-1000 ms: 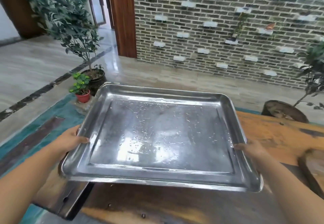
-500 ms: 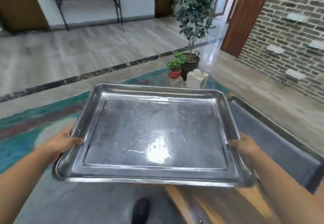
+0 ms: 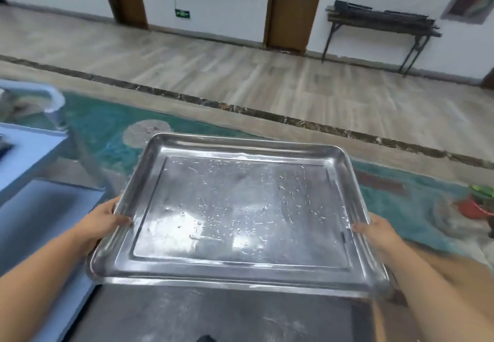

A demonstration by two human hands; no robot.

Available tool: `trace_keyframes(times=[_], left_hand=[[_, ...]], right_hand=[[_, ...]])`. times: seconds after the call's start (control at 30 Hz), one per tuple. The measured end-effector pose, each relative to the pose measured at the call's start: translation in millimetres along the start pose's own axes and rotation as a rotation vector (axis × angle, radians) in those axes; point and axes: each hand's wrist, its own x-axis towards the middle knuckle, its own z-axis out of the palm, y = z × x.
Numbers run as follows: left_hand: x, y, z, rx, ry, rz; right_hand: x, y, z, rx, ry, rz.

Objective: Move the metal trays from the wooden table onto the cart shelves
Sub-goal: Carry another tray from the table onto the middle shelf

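Head view: a person carries a rectangular metal tray (image 3: 240,221) level in the air, above the teal carpet (image 3: 107,122) and just right of the blue cart (image 3: 29,154). The left hand (image 3: 103,221) grips the tray's left short rim and the right hand (image 3: 379,230) grips the right one. Each thumb lies over the rim, while the fingers are hidden beneath the tray. Water droplets speckle the tray's floor.

The cart is blurred and cut off by the left edge. Only corners of an upper shelf and a lower shelf (image 3: 40,221) show, and what lies on top cannot be made out. Under the tray's near edge sits a dark grey surface (image 3: 213,315), mostly covered; whether it is another tray is unclear. A red pot (image 3: 473,208) at the right edge is smeared and partly cropped.
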Motion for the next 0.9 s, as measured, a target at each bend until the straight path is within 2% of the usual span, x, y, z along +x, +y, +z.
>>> trace_keyframes(times=[0.23, 0.43, 0.63, 0.9], left_hand=[[6, -85, -93, -0.163, 0.195, -0.174], [-31, -145, -132, -0.263, 0.340, -0.359], [-77, -188, -129, -0.365, 0.520, -0.544], [-117, -219, -72, -0.472, 0.722, -0.786]], right_hand=[[57, -107, 156, -0.112, -0.240, -0.099], [87, -168, 283, -0.269, -0.437, -0.172], [102, -211, 402, -0.406, -0.596, -0.272], [131, -242, 527, -0.699, -0.903, -0.396]])
